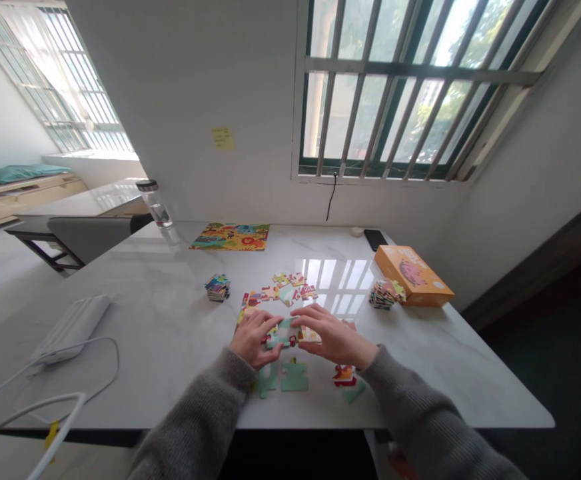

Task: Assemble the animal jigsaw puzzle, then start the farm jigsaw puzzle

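My left hand (255, 337) has thumb and fingers curled at the left side of a pale green jigsaw piece (285, 328). From the right, my right hand (328, 333) closes on the same joined pieces, its fingers at the upper edge and its thumb lower down. Just beyond the hands lies a curved row of red, pink and yellow jigsaw pieces (269, 293). A loose light green piece (294, 377) rests nearer to me, below the hands. Red and green pieces (344, 375) lie by my right wrist. My hands partly cover the pieces beneath them.
Stacked pieces (218, 287) stand at left, another stack (383, 294) at right against an orange box (413, 275). A picture sheet (231, 237), bottle (155, 204) and phone (375, 240) lie farther back. A white power strip (73, 328) with cables sits left.
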Tool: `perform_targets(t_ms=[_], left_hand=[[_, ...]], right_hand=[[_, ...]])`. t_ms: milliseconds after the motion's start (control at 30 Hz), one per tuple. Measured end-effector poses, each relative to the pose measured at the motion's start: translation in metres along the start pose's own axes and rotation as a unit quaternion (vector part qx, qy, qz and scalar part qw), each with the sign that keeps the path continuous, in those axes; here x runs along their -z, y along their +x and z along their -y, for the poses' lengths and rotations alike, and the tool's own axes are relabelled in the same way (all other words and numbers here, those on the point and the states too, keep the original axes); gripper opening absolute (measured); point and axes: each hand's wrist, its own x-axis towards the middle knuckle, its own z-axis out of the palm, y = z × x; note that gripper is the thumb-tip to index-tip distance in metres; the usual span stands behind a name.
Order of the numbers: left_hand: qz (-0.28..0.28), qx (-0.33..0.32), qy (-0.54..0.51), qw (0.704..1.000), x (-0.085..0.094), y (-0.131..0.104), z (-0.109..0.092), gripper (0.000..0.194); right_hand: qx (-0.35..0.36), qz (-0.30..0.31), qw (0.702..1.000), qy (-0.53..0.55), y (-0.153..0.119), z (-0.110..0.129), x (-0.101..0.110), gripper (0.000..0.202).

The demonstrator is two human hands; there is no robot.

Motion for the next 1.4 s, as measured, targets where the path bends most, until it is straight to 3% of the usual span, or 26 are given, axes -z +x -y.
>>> perform_targets(t_ms=[100, 233, 333, 433, 567, 700, 1133, 1300, 1400], left_hand=[[0.011, -0.005, -0.001, 1.000, 0.000, 0.000, -0.002, 0.046], [0.002, 0.009, -0.015, 1.000, 0.001, 0.001, -0.001, 0.056], [-0.009, 0.029, -0.026, 0.999, 0.002, 0.001, 0.000, 0.053], [-0.009, 0.029, -0.026, 0.999, 0.003, 0.001, 0.000, 0.039], [-0.002, 0.027, -0.027, 0.999, 0.002, 0.000, -0.001, 0.033], [0.002, 0.035, -0.030, 0.999, 0.003, 0.000, -0.003, 0.032], [0.015, 0.034, -0.033, 0.999, 0.007, 0.001, -0.005, 0.028], [0.020, 0.041, -0.031, 0.999, 0.008, 0.002, -0.007, 0.028], [0.020, 0.040, -0.031, 0.999, 0.008, 0.002, -0.007, 0.027]], right_hand=[[-0.001, 0.005, 1.000, -0.027, -0.003, -0.002, -0.004, 0.024], [-0.018, -0.023, 0.998, -0.047, -0.002, -0.033, 0.000, 0.029], [-0.127, -0.072, 0.983, -0.115, -0.002, -0.070, 0.011, 0.033], [-0.272, -0.052, 0.937, -0.212, -0.004, -0.103, 0.021, 0.035], [-0.317, -0.030, 0.915, -0.248, -0.007, -0.125, 0.025, 0.035], [-0.337, -0.014, 0.902, -0.268, -0.008, -0.131, 0.025, 0.034], [-0.307, -0.088, 0.906, -0.277, -0.012, -0.140, 0.014, 0.039], [-0.296, -0.115, 0.905, -0.284, -0.011, -0.129, 0.012, 0.040], [-0.244, -0.113, 0.932, -0.244, -0.004, -0.114, 0.008, 0.039]])
